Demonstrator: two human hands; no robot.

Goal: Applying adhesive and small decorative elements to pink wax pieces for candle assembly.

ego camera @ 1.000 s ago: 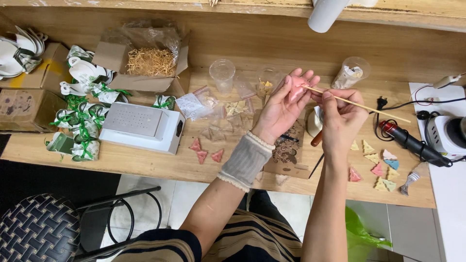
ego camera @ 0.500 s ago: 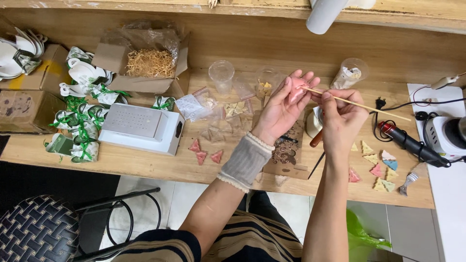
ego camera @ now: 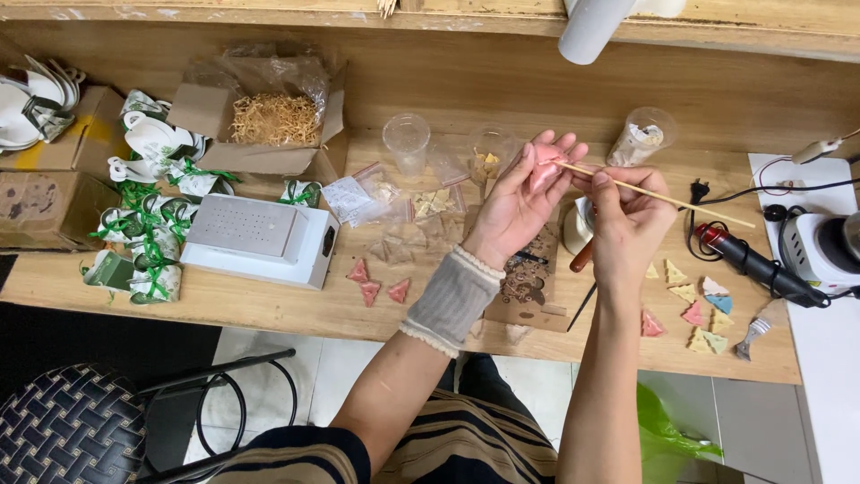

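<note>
My left hand (ego camera: 518,204) is raised palm up over the wooden table (ego camera: 269,309), with a small pink piece (ego camera: 543,168) resting on its fingers. My right hand (ego camera: 627,224) grips a thin wooden skewer (ego camera: 681,199) whose tip touches the pink piece. Below my hands lies a brown card (ego camera: 528,282) with dark stains. Three pink triangles (ego camera: 376,282) lie to the left of my left forearm. Several pastel triangles (ego camera: 699,314) lie to the right of my right wrist.
A white box device (ego camera: 255,237) sits at the left, beside green-ribboned white packets (ego camera: 143,242) and a cardboard box of straw (ego camera: 273,121). Clear plastic cups (ego camera: 406,142) stand at the back. A black and red tool (ego camera: 752,262) with a cord and a white appliance (ego camera: 829,246) lie at the right.
</note>
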